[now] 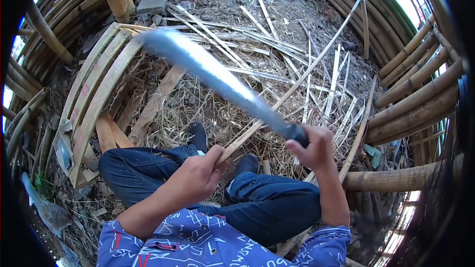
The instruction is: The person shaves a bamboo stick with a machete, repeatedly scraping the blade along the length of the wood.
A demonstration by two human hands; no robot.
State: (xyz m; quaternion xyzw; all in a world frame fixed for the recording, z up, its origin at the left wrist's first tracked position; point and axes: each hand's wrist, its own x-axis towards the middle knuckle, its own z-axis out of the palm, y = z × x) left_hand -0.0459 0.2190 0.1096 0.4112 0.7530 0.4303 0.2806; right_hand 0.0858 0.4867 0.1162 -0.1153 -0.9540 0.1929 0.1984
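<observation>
My left hand [200, 173] is closed around the near end of a long bamboo strip [299, 81], which slants away to the upper right. In my right hand [316, 148] is the dark handle of a machete [213, 71]. Its broad blade reaches toward the upper left, slightly smeared by motion, and crosses over the strip a little beyond my left hand. Both hands are in front of my bent knees, above ground strewn with shavings.
Split bamboo strips [277, 42] and curly shavings [222, 113] cover the ground ahead. A slatted wooden crate [91, 89] stands at the left. Stacked bamboo poles [420, 94] line the right, and a thick pole [386, 180] lies beside my right arm. A grey block [152, 4] rests at the back.
</observation>
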